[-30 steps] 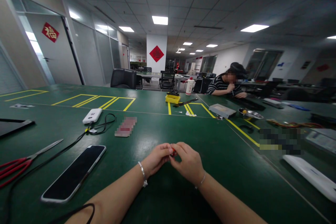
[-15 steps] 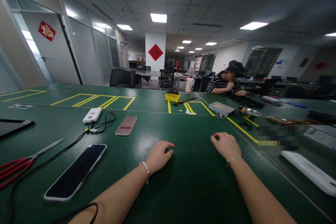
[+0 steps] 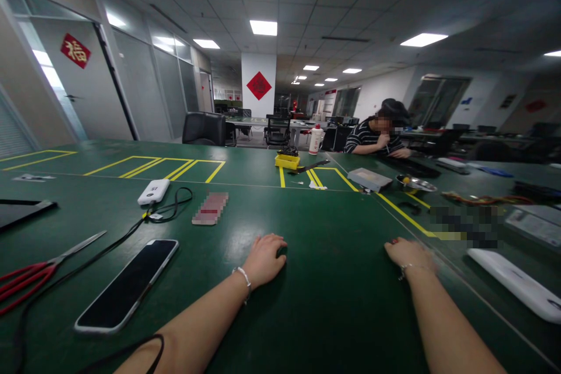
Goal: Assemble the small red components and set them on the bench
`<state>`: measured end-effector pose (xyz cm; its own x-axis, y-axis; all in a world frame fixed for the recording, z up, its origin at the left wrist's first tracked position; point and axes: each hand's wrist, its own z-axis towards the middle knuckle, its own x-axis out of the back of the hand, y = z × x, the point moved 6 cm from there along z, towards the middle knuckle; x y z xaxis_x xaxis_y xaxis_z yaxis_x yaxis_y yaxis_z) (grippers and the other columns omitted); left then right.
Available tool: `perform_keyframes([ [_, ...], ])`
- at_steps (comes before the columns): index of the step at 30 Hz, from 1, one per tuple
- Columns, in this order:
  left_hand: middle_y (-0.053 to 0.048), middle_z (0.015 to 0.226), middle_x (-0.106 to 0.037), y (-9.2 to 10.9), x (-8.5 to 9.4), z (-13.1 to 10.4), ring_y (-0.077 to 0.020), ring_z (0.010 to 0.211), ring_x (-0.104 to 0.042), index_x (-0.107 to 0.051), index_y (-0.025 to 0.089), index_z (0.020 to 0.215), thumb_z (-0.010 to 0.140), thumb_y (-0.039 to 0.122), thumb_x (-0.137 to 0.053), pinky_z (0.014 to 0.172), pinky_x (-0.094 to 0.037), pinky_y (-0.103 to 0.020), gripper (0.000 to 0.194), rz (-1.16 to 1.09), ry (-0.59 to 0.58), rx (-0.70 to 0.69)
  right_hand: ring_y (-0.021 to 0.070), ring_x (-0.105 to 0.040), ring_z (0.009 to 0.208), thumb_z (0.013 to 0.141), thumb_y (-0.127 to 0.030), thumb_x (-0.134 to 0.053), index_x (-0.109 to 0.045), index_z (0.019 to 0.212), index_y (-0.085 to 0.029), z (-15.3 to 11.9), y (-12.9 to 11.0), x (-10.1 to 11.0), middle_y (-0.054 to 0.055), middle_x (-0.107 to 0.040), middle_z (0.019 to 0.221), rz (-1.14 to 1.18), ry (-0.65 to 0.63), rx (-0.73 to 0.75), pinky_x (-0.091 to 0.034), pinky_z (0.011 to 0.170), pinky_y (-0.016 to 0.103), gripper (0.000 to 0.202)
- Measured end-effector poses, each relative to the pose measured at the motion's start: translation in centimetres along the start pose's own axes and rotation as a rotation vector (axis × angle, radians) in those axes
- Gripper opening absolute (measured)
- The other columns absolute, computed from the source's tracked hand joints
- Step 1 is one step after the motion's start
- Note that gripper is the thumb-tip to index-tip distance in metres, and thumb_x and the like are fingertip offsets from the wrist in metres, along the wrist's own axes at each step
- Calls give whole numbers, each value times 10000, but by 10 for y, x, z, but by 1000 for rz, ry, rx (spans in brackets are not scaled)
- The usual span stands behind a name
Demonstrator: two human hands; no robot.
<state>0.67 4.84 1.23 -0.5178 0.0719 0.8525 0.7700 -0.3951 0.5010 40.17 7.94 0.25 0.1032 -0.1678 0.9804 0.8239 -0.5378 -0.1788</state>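
My left hand (image 3: 264, 258) rests on the green table (image 3: 307, 298) near the middle. Its fingers curve loosely, the thumb is apart from them, and nothing shows between. Over to the right is my right hand (image 3: 411, 254), partly smeared, with its fingers drawn together. A small red spot shows at its fingertips, too small to name. The black phone (image 3: 127, 286) lies left of my left forearm. Beyond my left hand lies a pink, blurred-out item (image 3: 211, 208).
Red-handled scissors (image 3: 30, 280), a white device (image 3: 153, 191) and its black cable are at left. Ahead stand a yellow tray (image 3: 287, 161) and a bottle (image 3: 315, 140). A metal box (image 3: 369, 179) and white bar (image 3: 512, 283) lie right. A person (image 3: 377, 137) sits across.
My right hand has moved right and slightly nearer to me. My left hand has barely moved, its fingers curving slightly more. The objects on the table stay in place.
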Motion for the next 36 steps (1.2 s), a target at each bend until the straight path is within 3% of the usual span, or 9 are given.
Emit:
perform_keyframes([
  [3, -41, 1222, -500, -1, -2, 0, -225, 1167, -388, -519, 237, 1098, 734, 292, -469, 1013, -189, -464, 371, 12, 8, -9, 351, -361, 1152, 735, -398, -399, -474, 1191, -92, -17, -38, 16, 179, -417, 1260, -24, 87, 110, -348, 881, 484, 554],
  [6, -40, 1234, -492, -3, -4, 2, -214, 1175, -382, -514, 233, 1105, 745, 258, -441, 1013, -205, -438, 368, 27, 19, -25, 231, -367, 1172, 777, -286, -361, -519, 1150, -81, -56, -110, 24, 130, -457, 1246, 45, 98, 512, -250, 1001, 356, 454],
  [11, -44, 1236, -495, -4, -6, 2, -210, 1170, -390, -510, 231, 1115, 735, 222, -422, 1006, -208, -453, 390, 44, 23, -10, 219, -233, 1256, 818, -391, -350, -439, 1239, -166, -154, -197, 4, 70, -337, 1354, 152, -169, 1021, -177, 1029, 366, 486],
  [15, -51, 1265, -467, -1, -7, 1, -216, 1190, -365, -504, 230, 1124, 730, 229, -428, 1007, -189, -475, 401, 79, -3, -5, 272, -137, 1283, 775, -525, -394, -244, 1336, -225, -193, -213, -16, 47, -215, 1409, 110, -403, 1169, -154, 1009, 472, 654],
  [19, -51, 1274, -457, -1, -5, 0, -218, 1199, -354, -499, 229, 1133, 751, 282, -425, 1011, -182, -478, 393, 96, -24, -5, 224, -327, 1201, 810, -454, -370, -413, 1242, -208, -148, -192, 6, 80, -389, 1308, 107, -222, 993, -261, 980, 361, 499],
  [23, -40, 1283, -449, -2, -5, 0, -218, 1199, -353, -498, 239, 1136, 752, 303, -428, 1013, -177, -485, 395, 84, -24, 0, 295, -476, 1036, 809, -391, -357, -484, 1119, -103, -61, -109, 34, 197, -498, 1106, -38, 73, 346, -380, 844, 418, 441],
  [27, -44, 1285, -448, -2, -5, 0, -219, 1204, -348, -502, 234, 1134, 756, 299, -424, 1018, -169, -481, 391, 77, -16, -7, 344, -504, 994, 787, -507, -322, -423, 1151, -87, -19, -33, 27, 233, -494, 1073, -8, 19, -8, -437, 737, 432, 565],
  [30, -47, 1287, -445, -3, -6, -1, -226, 1210, -341, -500, 233, 1137, 761, 303, -424, 1019, -163, -482, 390, 71, -12, -17, 360, -484, 1027, 772, -534, -324, -408, 1166, -100, -10, -10, 16, 242, -479, 1107, 4, -4, -89, -440, 736, 439, 592],
  [36, -51, 1297, -432, -1, -5, -2, -227, 1218, -331, -494, 231, 1140, 766, 305, -422, 1020, -158, -473, 388, 62, -24, -17, 309, -554, 931, 801, -363, -299, -535, 1006, -117, -9, -20, 4, 196, -563, 1013, -16, -60, 20, -459, 709, 425, 398],
])
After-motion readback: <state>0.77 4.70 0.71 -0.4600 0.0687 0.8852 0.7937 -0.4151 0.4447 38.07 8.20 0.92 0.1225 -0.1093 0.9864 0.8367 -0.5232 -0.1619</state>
